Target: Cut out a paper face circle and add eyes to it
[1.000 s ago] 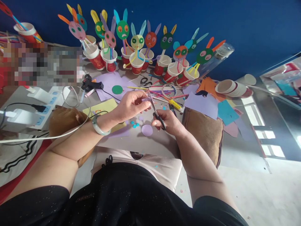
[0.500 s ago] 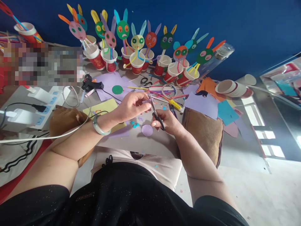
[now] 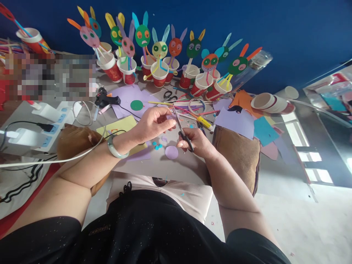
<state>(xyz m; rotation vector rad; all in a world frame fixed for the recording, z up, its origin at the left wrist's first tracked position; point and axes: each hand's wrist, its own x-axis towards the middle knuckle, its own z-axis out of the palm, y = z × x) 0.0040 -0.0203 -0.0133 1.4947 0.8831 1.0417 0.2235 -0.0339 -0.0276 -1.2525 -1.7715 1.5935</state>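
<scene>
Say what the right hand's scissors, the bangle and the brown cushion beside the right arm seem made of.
Scissors: blades look like shiny metal, from their grey gleam; dark, smooth handles, probably plastic.
Bangle: pale, polished stone or glass; its glossy highlights leave it open.
Brown cushion: probably plush fabric, judging by its soft, mottled nap.

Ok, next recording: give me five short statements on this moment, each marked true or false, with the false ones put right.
1. The left hand pinches a purple piece. True.
2. Nothing is worn on the left wrist. False: a bangle is.
3. The right hand holds scissors. True.
4. A green disc lies on purple paper. True.
5. No tool lies left of the green disc. False: a glue gun lies there.
</scene>
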